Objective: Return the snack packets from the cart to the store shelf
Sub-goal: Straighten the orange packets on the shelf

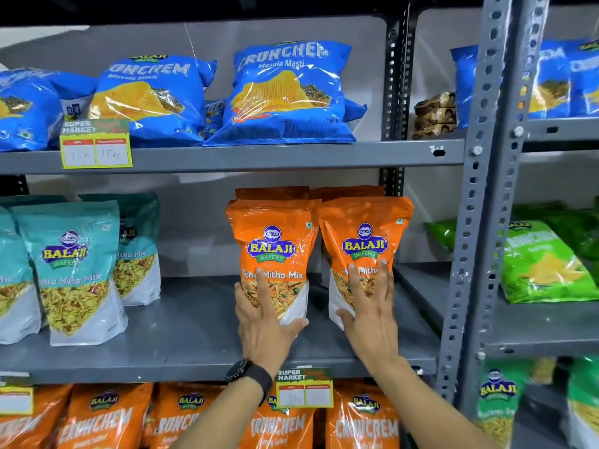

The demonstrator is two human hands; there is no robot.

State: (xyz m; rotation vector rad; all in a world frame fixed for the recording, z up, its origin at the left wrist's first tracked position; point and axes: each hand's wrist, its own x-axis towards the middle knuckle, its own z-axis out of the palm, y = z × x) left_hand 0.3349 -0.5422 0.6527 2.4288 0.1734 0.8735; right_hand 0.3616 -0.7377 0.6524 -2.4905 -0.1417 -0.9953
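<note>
Steadies on the grey shelf point(194, 335) beneath the wrists two upright orange pouches, left packet point(272, 234) and right packet point(363, 228), left hand point(262, 322) and right hand point(372, 309) spread flat on their fronts; seemingly light, slick, crushable, best cupped at the base.

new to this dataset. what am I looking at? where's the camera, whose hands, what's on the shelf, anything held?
No robot here: a person works with bare hands. The single picture comes from a wide-angle camera on their head, looking forward and down, so the arms enter from the bottom. The left hand, with a black watch on its wrist, presses flat against the left orange pouch; the right hand does the same on the right orange pouch. Both pouches stand upright on the grey middle shelf. Neither hand curls round anything. Teal pouches stand to the left, blue bags above, orange bags below. The cart is not in view.
</note>
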